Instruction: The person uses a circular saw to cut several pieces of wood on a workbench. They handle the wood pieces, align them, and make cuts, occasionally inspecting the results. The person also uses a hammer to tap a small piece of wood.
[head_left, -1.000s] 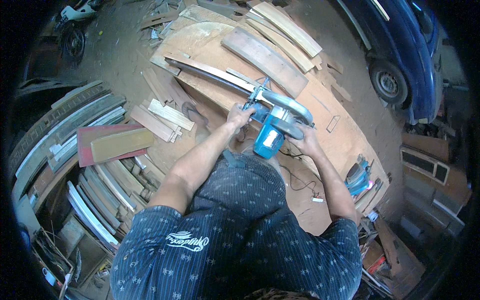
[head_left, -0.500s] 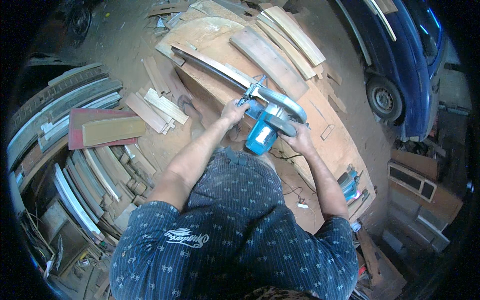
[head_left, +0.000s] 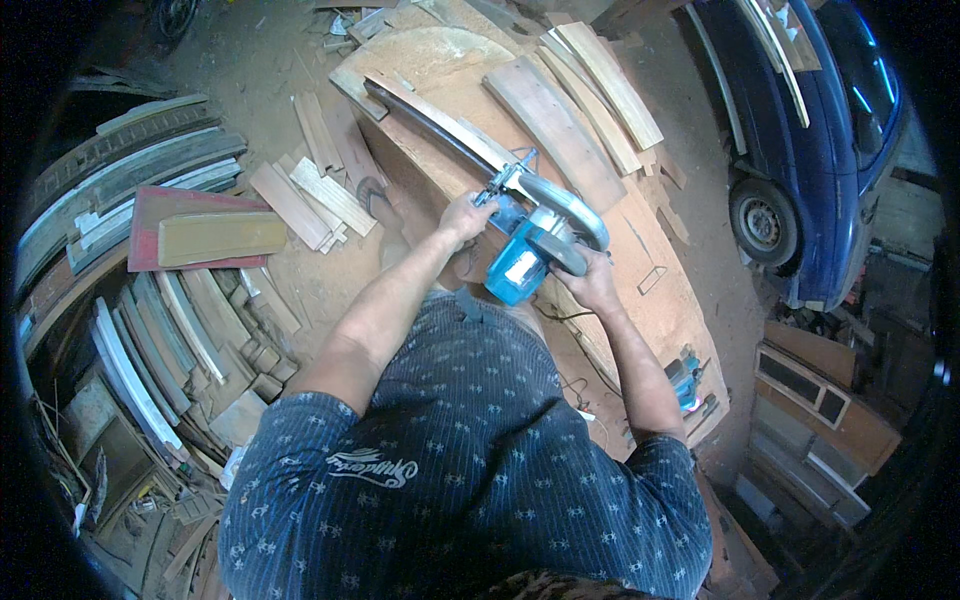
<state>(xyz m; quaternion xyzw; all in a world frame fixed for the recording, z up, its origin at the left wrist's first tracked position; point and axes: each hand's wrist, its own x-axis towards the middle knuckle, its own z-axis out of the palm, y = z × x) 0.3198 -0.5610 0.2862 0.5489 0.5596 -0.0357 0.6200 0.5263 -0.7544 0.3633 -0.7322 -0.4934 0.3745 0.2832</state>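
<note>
A blue circular saw [head_left: 515, 262] with a grey blade guard sits at the near end of a long, narrow wooden board [head_left: 440, 117] with a dark edge. My right hand [head_left: 592, 280] is closed around the saw's rear handle. At the front of the saw, my left hand [head_left: 465, 218] grips the metal base near its edge; the fingertips are partly hidden. Beneath lies a large wooden worktop [head_left: 640, 300] with a rounded far end. The blade and its contact with the wood cannot be seen.
A wide plank [head_left: 555, 130] and several pale boards [head_left: 610, 85] lie across the worktop. Another blue power tool [head_left: 685, 382] rests at its near right end. A cord [head_left: 575, 316] hangs by the saw. Stacked timber [head_left: 180, 320] fills the left; a blue car [head_left: 815, 150] stands right.
The view has shifted, so the worktop's far end appears farther right. The saw seems slightly farther along the narrow board, away from me. Both hands keep their grip.
</note>
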